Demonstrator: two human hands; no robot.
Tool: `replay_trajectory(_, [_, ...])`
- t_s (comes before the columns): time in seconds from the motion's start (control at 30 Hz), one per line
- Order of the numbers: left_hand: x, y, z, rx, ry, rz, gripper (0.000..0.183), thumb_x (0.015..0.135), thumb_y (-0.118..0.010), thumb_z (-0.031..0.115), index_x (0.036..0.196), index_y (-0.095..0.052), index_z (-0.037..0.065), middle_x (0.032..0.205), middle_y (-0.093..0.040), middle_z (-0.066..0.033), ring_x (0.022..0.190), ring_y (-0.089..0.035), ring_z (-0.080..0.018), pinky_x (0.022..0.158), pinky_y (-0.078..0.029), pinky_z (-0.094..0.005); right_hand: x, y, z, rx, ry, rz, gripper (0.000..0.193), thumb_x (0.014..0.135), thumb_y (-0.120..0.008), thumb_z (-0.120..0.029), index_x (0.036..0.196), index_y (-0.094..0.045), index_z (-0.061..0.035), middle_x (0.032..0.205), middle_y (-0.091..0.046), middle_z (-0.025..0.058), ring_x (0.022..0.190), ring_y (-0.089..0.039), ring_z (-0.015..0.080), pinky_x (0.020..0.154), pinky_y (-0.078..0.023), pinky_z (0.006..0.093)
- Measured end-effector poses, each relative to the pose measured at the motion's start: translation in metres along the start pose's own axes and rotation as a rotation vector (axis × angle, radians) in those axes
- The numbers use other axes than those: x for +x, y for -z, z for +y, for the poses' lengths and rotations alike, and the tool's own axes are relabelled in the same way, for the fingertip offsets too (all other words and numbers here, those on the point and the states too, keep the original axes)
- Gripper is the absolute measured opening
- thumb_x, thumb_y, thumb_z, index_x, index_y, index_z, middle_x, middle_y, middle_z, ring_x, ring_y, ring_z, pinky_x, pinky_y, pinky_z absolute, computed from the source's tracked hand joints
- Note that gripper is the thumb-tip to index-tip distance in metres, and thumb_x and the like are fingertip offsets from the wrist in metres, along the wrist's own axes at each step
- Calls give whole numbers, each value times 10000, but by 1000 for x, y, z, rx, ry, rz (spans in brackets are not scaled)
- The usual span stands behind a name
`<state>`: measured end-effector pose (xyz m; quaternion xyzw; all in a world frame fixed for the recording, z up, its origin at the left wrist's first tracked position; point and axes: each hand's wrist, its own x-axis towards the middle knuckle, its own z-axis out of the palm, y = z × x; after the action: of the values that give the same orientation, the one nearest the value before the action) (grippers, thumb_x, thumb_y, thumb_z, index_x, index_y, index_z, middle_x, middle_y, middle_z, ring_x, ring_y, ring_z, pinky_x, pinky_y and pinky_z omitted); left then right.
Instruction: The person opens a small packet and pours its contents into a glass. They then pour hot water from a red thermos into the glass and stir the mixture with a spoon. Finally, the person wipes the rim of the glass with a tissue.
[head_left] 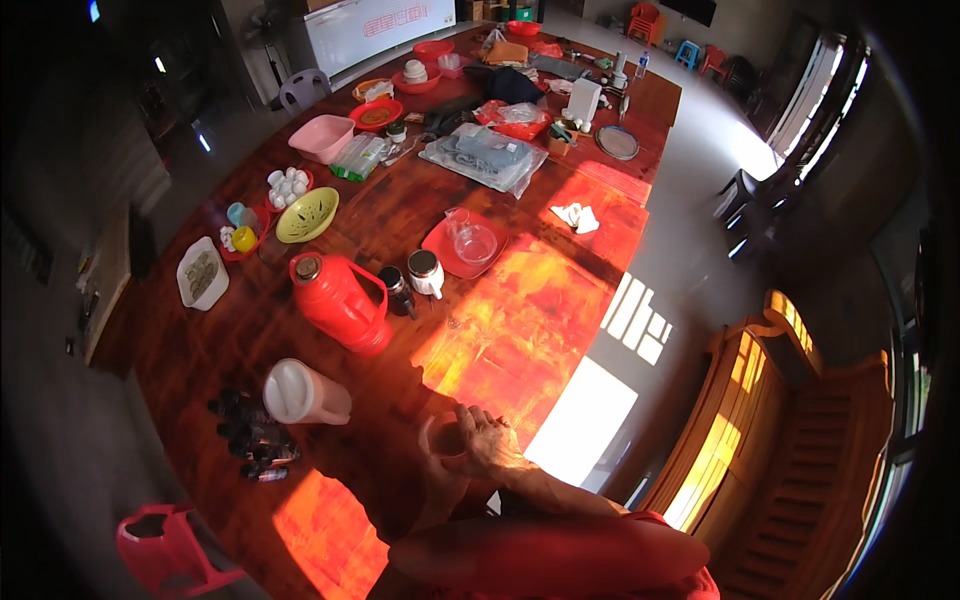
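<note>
Near the table's front edge, a small round cup point(447, 438) with something brownish inside sits between my two hands. My left hand point(440, 482), in shadow, is closed around its near left side. Sunlight falls on my right hand point(490, 444), which is pressed to the cup's right side, fingers together and bent at the rim. To the left of the cup stands a pale pitcher with a white lid point(305, 392). Farther off is a red thermos flask point(342, 302) with a cork stopper. A dark jar point(396, 290) and a white mug point(425, 272) stand beside the flask.
Dark bottles point(252, 432) cluster at the left. A red tray point(466, 246) carries a clear glass vessel. Beyond are a yellow-green bowl point(307, 215), a pink basin point(321, 138) and a plastic-wrapped package point(484, 158). A wooden bench point(790, 420) stands right of the table point(400, 350).
</note>
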<state>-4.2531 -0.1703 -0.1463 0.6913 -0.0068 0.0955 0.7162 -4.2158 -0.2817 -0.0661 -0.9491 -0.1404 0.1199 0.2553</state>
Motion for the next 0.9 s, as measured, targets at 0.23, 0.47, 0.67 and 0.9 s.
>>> replay_trajectory(0.23, [-3, -54, 54, -672, 194, 37, 600, 816, -645, 58, 1323, -324, 51, 1274, -437, -111, 1188, -439, -228, 985, -397, -366, -34, 53, 17, 69, 3, 39, 914, 681, -693, -484, 1350, -330, 23, 1195, -495, 223, 1035, -550, 395, 874, -449, 468])
replay_trajectory(0.47, [38, -130, 65, -160, -19, -81, 389, 924, -491, 227, 1261, -389, 60, 1220, -468, -101, 1091, -515, -245, 897, -479, -401, -38, 132, 81, 257, 103, 137, 917, 697, -678, -513, 1352, -347, 35, 1196, -501, 228, 1040, -537, 385, 869, -431, 445])
replay_trajectory(0.67, [73, -214, 85, -270, 64, 37, 549, 786, -641, 43, 1269, -380, 57, 1215, -474, -102, 1081, -520, -229, 890, -477, -371, -24, 185, 149, 215, 196, 225, 898, 685, -698, -507, 1332, -378, 27, 1166, -513, 237, 1006, -554, 394, 836, -455, 453])
replay_trajectory(0.9, [110, -272, 41, -275, 27, 90, 406, 892, -511, 163, 1270, -386, 86, 1218, -472, -93, 1098, -501, -237, 910, -458, -393, 5, 231, 207, 271, 247, 286, 882, 677, -711, -466, 1340, -376, 9, 1120, -529, 219, 988, -543, 374, 851, -426, 458])
